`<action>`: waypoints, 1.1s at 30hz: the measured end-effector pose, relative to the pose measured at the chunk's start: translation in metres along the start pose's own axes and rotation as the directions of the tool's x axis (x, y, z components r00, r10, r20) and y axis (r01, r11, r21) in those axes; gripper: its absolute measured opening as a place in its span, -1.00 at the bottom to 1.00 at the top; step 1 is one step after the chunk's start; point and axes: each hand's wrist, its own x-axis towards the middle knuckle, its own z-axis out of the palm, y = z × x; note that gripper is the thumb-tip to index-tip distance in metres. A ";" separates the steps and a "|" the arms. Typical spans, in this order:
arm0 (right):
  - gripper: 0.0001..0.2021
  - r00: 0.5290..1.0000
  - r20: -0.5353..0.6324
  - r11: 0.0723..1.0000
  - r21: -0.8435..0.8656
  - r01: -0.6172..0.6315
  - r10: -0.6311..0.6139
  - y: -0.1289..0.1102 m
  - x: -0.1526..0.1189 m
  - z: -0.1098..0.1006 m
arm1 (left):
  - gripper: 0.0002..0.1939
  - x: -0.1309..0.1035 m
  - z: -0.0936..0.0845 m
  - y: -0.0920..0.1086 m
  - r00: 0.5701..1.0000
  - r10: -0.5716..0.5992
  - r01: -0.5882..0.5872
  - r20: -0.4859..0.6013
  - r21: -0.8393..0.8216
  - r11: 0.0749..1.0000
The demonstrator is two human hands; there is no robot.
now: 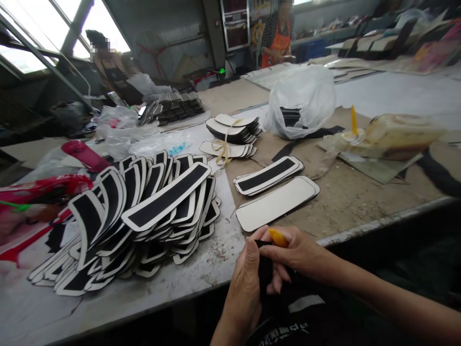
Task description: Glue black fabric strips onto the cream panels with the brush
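Near the table's front edge, my left hand (245,283) is closed on a dark, flexible piece (265,271) that looks like black material. My right hand (293,252) is closed on a yellow-handled tool (278,237) and meets the left hand at that piece; the tool's working end is hidden. Just beyond my hands lies a plain white curved panel (277,204) on a small stack. Behind it rests another small stack, its top white panel (268,175) bearing a black strip. To the left, a large heap of such white-and-black panels (165,197) spreads over the table.
A bundle of panels (230,127) with a pale ribbon stands farther back, beside a plastic bag (302,101) holding dark pieces. At right, a yellowed container (399,134) lies on a board, a yellow stick (354,120) upright at its mouth. Two people are across the room.
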 end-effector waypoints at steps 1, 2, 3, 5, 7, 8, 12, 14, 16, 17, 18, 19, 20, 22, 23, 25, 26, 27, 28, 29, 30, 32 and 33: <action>-0.71 1.000 -0.020 1.000 -0.024 0.016 -0.017 -0.001 -0.002 -0.002 | -0.39 0.002 0.000 -0.001 1.000 0.007 -0.007 0.017 0.016 1.000; -0.72 0.999 -0.034 0.998 -0.051 0.038 -0.040 -0.003 -0.003 -0.004 | -0.46 0.004 0.000 -0.002 0.999 0.023 -0.025 0.037 0.055 0.998; -0.73 0.997 -0.049 0.995 -0.082 0.061 -0.065 -0.004 -0.005 -0.006 | -0.55 0.006 -0.002 -0.004 0.998 0.040 -0.046 0.054 0.109 0.993; -0.74 0.988 -0.104 0.981 -0.171 0.096 -0.115 -0.006 -0.006 -0.012 | -0.66 0.009 -0.005 -0.009 0.997 0.052 -0.064 0.064 0.204 0.977; -0.77 0.967 -0.196 0.963 -0.247 0.111 -0.161 -0.006 -0.006 -0.017 | -0.66 0.012 -0.008 -0.014 0.998 0.043 -0.050 0.034 0.211 0.976; -0.78 0.956 -0.237 0.963 -0.247 0.112 -0.172 -0.004 -0.005 -0.018 | -0.66 0.013 -0.009 -0.016 0.999 0.034 -0.035 0.008 0.182 0.983; -0.71 0.976 -0.204 0.997 0.005 0.073 -0.070 0.008 -0.004 -0.016 | -0.68 0.017 -0.005 -0.021 0.998 0.031 -0.027 -0.055 0.074 0.997; -0.66 0.969 -0.245 0.997 0.063 0.052 -0.035 0.011 -0.004 -0.016 | -0.69 0.020 -0.001 -0.025 0.997 0.029 -0.024 -0.066 0.062 0.998; -0.64 0.901 -0.431 0.998 0.004 0.057 -0.050 0.013 -0.006 -0.018 | -0.69 0.022 0.002 -0.031 0.997 0.007 -0.001 -0.075 0.079 0.997; -0.64 0.849 -0.525 0.998 -0.039 0.054 -0.066 0.013 -0.007 -0.020 | -0.67 0.023 0.004 -0.035 0.997 -0.002 0.009 -0.075 0.093 0.996; -0.64 0.799 -0.596 0.996 -0.071 0.046 -0.079 0.012 -0.008 -0.023 | -0.66 0.024 0.005 -0.040 0.998 -0.010 0.017 -0.067 0.110 0.994; -0.64 0.763 -0.641 0.996 -0.085 0.040 -0.085 0.012 -0.009 -0.025 | -0.66 0.024 0.007 -0.045 0.998 -0.014 0.021 -0.055 0.127 0.992; -0.64 0.745 -0.662 0.996 -0.077 0.038 -0.080 0.012 -0.009 -0.028 | -0.66 0.025 0.008 -0.050 0.999 -0.015 0.020 -0.038 0.142 0.990; -0.64 0.729 -0.682 0.999 -0.026 0.047 -0.053 0.009 -0.009 -0.034 | -0.67 0.025 0.012 -0.058 1.000 -0.018 0.019 -0.003 0.163 0.986; -0.64 0.714 -0.698 0.998 -0.004 0.069 -0.052 0.006 -0.009 -0.037 | -0.68 0.025 0.013 -0.061 1.000 -0.029 0.026 0.011 0.176 0.984; -0.63 0.652 -0.753 0.987 0.018 0.158 -0.091 -0.004 -0.007 -0.044 | -0.67 0.024 0.013 -0.065 0.998 -0.049 0.041 0.033 0.207 0.977; -0.63 0.616 -0.779 0.977 0.018 0.214 -0.121 -0.010 -0.007 -0.048 | -0.66 0.023 0.012 -0.067 0.998 -0.056 0.046 0.041 0.221 0.974; -0.64 0.582 -0.799 0.963 0.012 0.270 -0.153 -0.018 -0.008 -0.053 | -0.65 0.022 0.009 -0.069 0.997 -0.059 0.047 0.045 0.231 0.972; -0.66 0.559 -0.810 0.949 0.009 0.314 -0.178 -0.027 -0.011 -0.058 | -0.63 0.020 0.005 -0.070 0.997 -0.058 0.047 0.042 0.230 0.972; -0.68 0.554 -0.811 0.942 0.009 0.336 -0.190 -0.035 -0.015 -0.064 | -0.61 0.018 0.000 -0.071 0.998 -0.059 0.051 0.029 0.216 0.975; -0.72 0.565 -0.803 0.945 0.005 0.328 -0.192 -0.043 -0.021 -0.070 | -0.60 0.016 -0.007 -0.071 0.998 -0.066 0.063 0.007 0.188 0.980; -0.75 0.583 -0.793 0.970 -0.042 0.239 -0.178 -0.054 -0.035 -0.083 | -0.59 0.013 -0.020 -0.068 0.992 -0.098 0.107 -0.078 0.127 0.986; -0.74 0.579 -0.798 0.984 -0.098 0.148 -0.167 -0.057 -0.043 -0.090 | -0.59 0.013 -0.028 -0.065 0.985 -0.107 0.122 -0.137 0.106 0.987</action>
